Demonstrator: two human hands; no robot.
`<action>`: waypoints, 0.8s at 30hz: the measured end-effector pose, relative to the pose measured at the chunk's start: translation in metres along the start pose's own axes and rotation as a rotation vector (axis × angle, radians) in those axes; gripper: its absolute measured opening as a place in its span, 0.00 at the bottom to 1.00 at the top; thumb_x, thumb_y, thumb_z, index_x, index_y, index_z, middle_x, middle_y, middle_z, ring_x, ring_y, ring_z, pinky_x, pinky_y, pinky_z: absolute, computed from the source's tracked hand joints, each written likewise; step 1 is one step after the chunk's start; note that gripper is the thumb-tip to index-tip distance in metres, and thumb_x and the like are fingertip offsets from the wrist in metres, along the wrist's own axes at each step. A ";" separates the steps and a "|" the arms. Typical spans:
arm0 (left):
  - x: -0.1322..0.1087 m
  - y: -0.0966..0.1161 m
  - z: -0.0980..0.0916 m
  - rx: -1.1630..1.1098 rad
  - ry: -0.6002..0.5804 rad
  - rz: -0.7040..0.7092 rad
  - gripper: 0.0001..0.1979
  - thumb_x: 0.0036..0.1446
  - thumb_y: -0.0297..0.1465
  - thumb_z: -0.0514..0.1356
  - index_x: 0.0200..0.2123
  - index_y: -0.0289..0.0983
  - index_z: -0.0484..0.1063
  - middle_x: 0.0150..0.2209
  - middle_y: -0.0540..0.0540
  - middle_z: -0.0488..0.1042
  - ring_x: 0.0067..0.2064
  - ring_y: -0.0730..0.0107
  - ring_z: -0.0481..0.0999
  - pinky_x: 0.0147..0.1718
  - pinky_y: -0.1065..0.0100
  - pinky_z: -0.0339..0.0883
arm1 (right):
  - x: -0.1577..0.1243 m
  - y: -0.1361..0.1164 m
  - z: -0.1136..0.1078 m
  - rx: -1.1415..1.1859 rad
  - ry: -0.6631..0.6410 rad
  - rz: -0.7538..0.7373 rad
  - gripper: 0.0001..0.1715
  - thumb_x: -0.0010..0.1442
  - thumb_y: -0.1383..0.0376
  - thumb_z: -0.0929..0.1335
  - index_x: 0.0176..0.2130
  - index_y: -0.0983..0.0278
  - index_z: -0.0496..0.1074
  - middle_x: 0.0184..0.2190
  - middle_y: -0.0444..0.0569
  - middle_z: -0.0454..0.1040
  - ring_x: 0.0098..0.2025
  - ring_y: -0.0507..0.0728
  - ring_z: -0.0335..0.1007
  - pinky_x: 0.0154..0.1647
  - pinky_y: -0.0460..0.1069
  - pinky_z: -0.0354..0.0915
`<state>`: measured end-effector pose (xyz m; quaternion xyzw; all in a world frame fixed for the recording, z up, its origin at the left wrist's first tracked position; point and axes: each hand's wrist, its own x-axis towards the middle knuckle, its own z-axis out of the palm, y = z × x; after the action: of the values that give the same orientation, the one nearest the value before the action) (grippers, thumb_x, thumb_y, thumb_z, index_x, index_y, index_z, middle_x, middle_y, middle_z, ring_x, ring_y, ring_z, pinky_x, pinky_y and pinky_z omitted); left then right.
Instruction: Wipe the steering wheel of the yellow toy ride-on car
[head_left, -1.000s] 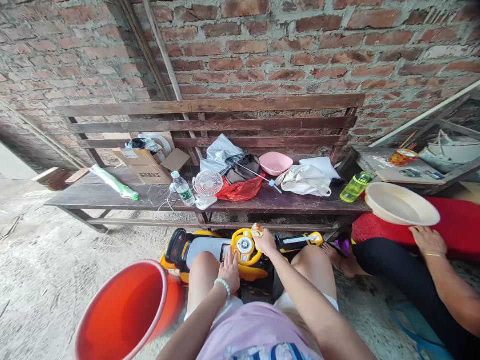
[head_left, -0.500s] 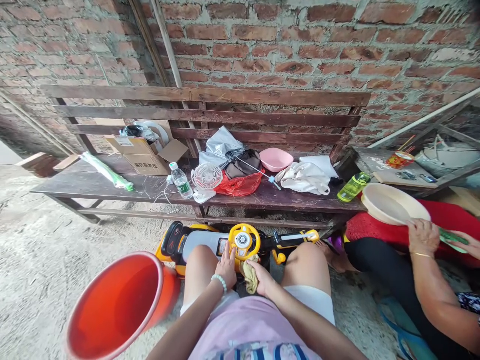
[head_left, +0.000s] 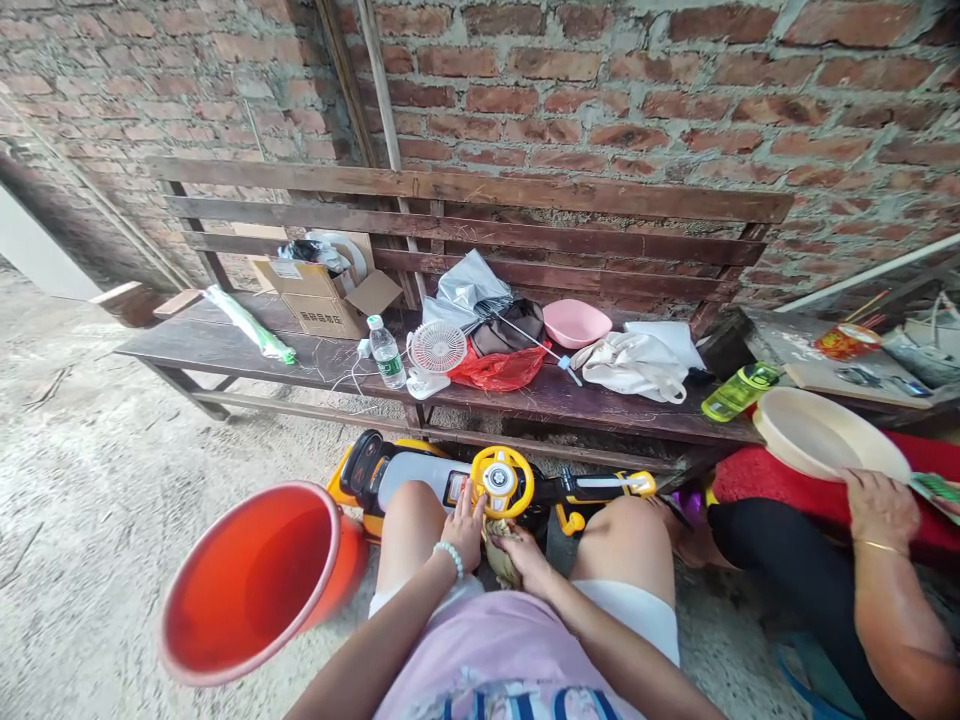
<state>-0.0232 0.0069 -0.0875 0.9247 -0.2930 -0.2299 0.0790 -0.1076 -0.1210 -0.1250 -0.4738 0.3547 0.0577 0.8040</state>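
A yellow and white toy ride-on car (head_left: pixel 420 472) lies on the ground between my knees, its yellow steering wheel (head_left: pixel 502 482) facing up. My left hand (head_left: pixel 466 525) rests flat against the car just below and left of the wheel. My right hand (head_left: pixel 525 556) is closed around a crumpled yellowish cloth (head_left: pixel 498 553), pressed against the car under the wheel.
An orange bucket (head_left: pixel 259 580) stands at my left knee. A dark wooden bench (head_left: pixel 247 352) behind holds a box, bottle, small fan, bags and a pink bowl. At right another person's hand (head_left: pixel 879 505) touches a cream basin (head_left: pixel 821 435).
My right hand drew the cloth down from the top of the steering wheel to below it. The view shifted left. The other person's hand moved along the basin's rim.
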 end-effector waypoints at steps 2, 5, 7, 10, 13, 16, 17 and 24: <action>-0.001 -0.002 0.000 -0.039 0.010 -0.002 0.47 0.56 0.25 0.60 0.77 0.38 0.48 0.80 0.36 0.36 0.79 0.45 0.41 0.69 0.47 0.59 | -0.004 -0.004 -0.010 -0.045 0.002 0.016 0.33 0.33 0.58 0.82 0.41 0.62 0.79 0.37 0.51 0.84 0.46 0.68 0.81 0.53 0.60 0.72; 0.003 -0.005 0.003 -0.160 0.135 0.013 0.42 0.55 0.21 0.55 0.74 0.36 0.58 0.79 0.38 0.43 0.79 0.49 0.41 0.73 0.47 0.54 | -0.017 -0.014 -0.023 -0.180 -0.062 -0.002 0.32 0.36 0.60 0.81 0.44 0.63 0.80 0.39 0.52 0.84 0.44 0.67 0.81 0.49 0.60 0.73; 0.010 -0.006 0.005 -0.231 0.270 0.068 0.41 0.54 0.21 0.54 0.73 0.35 0.58 0.78 0.38 0.47 0.79 0.48 0.41 0.75 0.43 0.48 | -0.026 -0.025 -0.030 -0.293 -0.118 -0.076 0.33 0.38 0.63 0.79 0.47 0.62 0.80 0.42 0.51 0.84 0.46 0.66 0.80 0.51 0.60 0.73; 0.021 -0.002 0.004 -0.260 0.353 0.137 0.43 0.57 0.24 0.54 0.77 0.35 0.49 0.79 0.38 0.45 0.79 0.46 0.40 0.75 0.38 0.44 | -0.026 -0.049 -0.036 -0.420 -0.110 -0.251 0.34 0.42 0.65 0.77 0.51 0.61 0.79 0.47 0.51 0.84 0.51 0.66 0.79 0.57 0.58 0.71; 0.027 0.006 -0.003 -0.186 0.221 0.075 0.42 0.61 0.29 0.53 0.77 0.31 0.46 0.79 0.35 0.40 0.79 0.46 0.38 0.74 0.41 0.46 | -0.010 -0.083 -0.037 -0.646 0.056 -0.421 0.32 0.47 0.65 0.75 0.54 0.60 0.77 0.49 0.51 0.81 0.53 0.64 0.77 0.58 0.56 0.70; 0.026 0.014 -0.012 -0.073 0.102 0.022 0.42 0.64 0.34 0.52 0.78 0.30 0.44 0.79 0.35 0.35 0.79 0.45 0.34 0.73 0.40 0.48 | 0.010 -0.115 -0.028 -0.965 0.270 -0.486 0.29 0.55 0.64 0.72 0.57 0.59 0.75 0.51 0.52 0.77 0.52 0.62 0.76 0.54 0.51 0.69; 0.025 0.015 -0.014 -0.042 0.086 0.020 0.42 0.65 0.35 0.52 0.78 0.30 0.43 0.79 0.35 0.34 0.79 0.45 0.33 0.73 0.40 0.48 | 0.015 -0.123 -0.023 -1.064 0.317 -0.476 0.29 0.57 0.64 0.72 0.58 0.60 0.74 0.52 0.53 0.76 0.52 0.62 0.76 0.52 0.50 0.69; 0.021 0.017 -0.021 0.013 0.025 0.011 0.42 0.66 0.37 0.49 0.78 0.29 0.39 0.79 0.36 0.30 0.79 0.46 0.31 0.73 0.42 0.48 | 0.012 -0.117 0.007 -1.500 0.244 -0.417 0.23 0.63 0.64 0.70 0.57 0.60 0.73 0.57 0.55 0.70 0.47 0.58 0.75 0.43 0.48 0.65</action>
<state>-0.0069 -0.0192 -0.0718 0.9263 -0.2987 -0.2158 0.0779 -0.0455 -0.1820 -0.0461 -0.9495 0.2107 0.0769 0.2193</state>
